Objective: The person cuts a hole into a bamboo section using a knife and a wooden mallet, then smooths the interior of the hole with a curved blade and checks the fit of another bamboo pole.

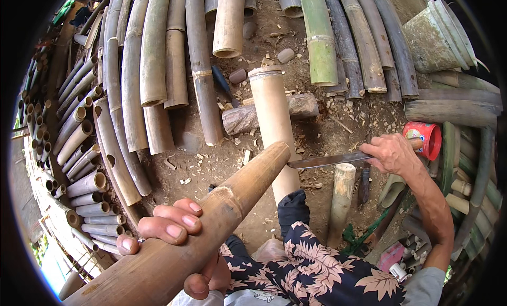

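Note:
My left hand (174, 224) is wrapped round a thick brown bamboo pole (251, 184), which slants up from the lower left to the middle. In my right hand (393, 154) is a long knife (330, 161) with a wooden handle. Its dark blade reaches leftward, and the tip is at the pole's far end; I cannot tell whether they touch. Beyond that end, a pale peeled bamboo tube (269, 105) lies across a short rough log (240, 120). The near part of this tube is close to my leg in patterned black cloth (322, 253).
Rows of bamboo poles (153, 52) lie ahead and left, with stacked tubes (87, 184) at the far left. A short upright wooden post (343, 184) stands near my right leg. A red can (432, 139) and a dirty white bucket (438, 36) are at the right. Chips litter the soil.

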